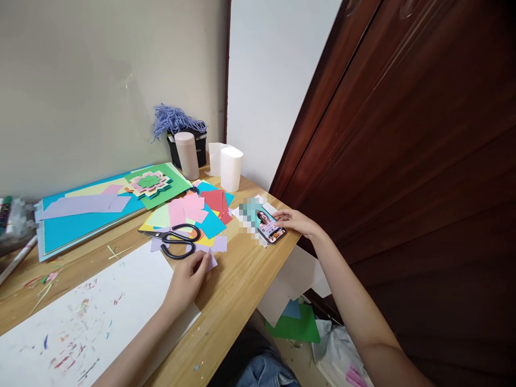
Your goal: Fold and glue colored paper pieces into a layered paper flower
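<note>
Pinching lilac paper scrap (212,263) in closed left hand (188,275) beside black-handled metal scissors (166,236), probably for control; right of scissors, touching black rectangular smartphone (267,228) with loosely bent right hand (297,221), cannot tell whether clasping.

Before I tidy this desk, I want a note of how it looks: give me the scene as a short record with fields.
left hand: pinching a small purple paper
right hand: fingers at the right side of a phone with a lit screen
scissors: black-handled, lying on paper scraps, just beyond the left hand
paper flower: layered, on a green sheet
near the wall: beige bottle before a black container topped with blue yarn
under the left forearm: colour-streaked white sheet
</note>
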The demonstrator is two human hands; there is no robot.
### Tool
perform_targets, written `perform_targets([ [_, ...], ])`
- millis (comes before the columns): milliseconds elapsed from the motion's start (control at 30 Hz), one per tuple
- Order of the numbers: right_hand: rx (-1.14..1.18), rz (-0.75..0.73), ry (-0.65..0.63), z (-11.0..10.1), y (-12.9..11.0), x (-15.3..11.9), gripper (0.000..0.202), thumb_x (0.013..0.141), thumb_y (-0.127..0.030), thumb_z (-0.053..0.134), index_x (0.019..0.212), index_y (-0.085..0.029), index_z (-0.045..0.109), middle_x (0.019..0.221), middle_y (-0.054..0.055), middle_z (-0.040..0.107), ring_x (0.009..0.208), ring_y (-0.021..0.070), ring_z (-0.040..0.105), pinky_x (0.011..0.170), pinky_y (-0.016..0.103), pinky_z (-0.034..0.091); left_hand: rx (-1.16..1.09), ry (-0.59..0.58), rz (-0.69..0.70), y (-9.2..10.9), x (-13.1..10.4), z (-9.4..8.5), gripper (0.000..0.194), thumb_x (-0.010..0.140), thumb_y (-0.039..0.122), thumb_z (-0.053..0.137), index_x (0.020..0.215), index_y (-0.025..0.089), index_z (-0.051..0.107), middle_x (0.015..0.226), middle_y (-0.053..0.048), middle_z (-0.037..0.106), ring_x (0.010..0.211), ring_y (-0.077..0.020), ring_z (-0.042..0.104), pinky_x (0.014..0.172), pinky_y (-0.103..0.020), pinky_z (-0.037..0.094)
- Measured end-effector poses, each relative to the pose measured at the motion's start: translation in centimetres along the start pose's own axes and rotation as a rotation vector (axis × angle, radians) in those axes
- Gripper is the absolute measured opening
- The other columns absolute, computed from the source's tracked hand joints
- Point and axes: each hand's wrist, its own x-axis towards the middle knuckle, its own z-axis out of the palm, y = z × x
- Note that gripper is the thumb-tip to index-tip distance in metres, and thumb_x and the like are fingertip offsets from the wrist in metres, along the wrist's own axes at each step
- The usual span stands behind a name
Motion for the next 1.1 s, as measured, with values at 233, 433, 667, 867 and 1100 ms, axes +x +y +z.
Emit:
perform_targets([
  [233,-0.012,-0.017,0.016,0.2,0.2,0.0,0.046,0.048,-0.022,0.079,0.091,-0.013,0.064,0.087,0.005,0.061,0.083,0.0147,0.054,0.079,0.027,0.044,0.011,0.019,0.012,0.0,0.0,0.0,0.039,0.085,0.046,0.034,0.059,0.018,0.044,0.054,0.002,0.048,0.055,-0.0139,0.044,0.053,-0.024,0.030],
  [433,0.010,-0.023,0.031,0.4,0.1,-0.3,0.038,0.056,-0.030,0.076,0.089,-0.014,0.065,0.083,0.005,0.062,0.080,0.0153,0.057,0.076,0.028,0.046,0.009,0.012,0.019,0.2,0.0,-0.1,0.040,0.086,0.048,0.032,0.060,0.019,0.043,0.056,0.002,0.047,0.056,-0.0142,0.044,0.054,-0.025,0.031],
  [667,0.015,-0.037,0.045,0.4,0.8,0.1,0.039,0.057,-0.033,0.075,0.090,-0.015,0.064,0.084,0.005,0.063,0.080,0.0156,0.058,0.073,0.027,0.046,-0.039,0.008,0.004,0.4,-0.1,-0.1,0.038,0.085,0.047,0.035,0.061,0.019,0.046,0.056,0.001,0.051,0.056,-0.0146,0.045,0.054,-0.025,0.032],
  [867,0.003,-0.055,0.070,0.6,1.4,0.2,0.039,0.060,-0.036,0.073,0.092,-0.015,0.063,0.085,0.005,0.063,0.080,0.0150,0.058,0.071,0.026,0.046,-0.058,0.017,-0.001,0.3,-0.1,-0.1,0.038,0.085,0.046,0.036,0.060,0.018,0.046,0.055,0.001,0.051,0.055,-0.0139,0.045,0.053,-0.024,0.031],
  [1100,-0.009,-0.056,0.074,0.7,1.3,0.1,0.039,0.061,-0.037,0.073,0.091,-0.015,0.063,0.084,0.005,0.064,0.078,0.0155,0.058,0.070,0.026,0.046,-0.118,0.005,-0.037,0.2,-0.1,-0.1,0.038,0.085,0.049,0.035,0.066,0.019,0.050,0.060,0.001,0.056,0.053,-0.0134,0.046,0.054,-0.025,0.034],
])
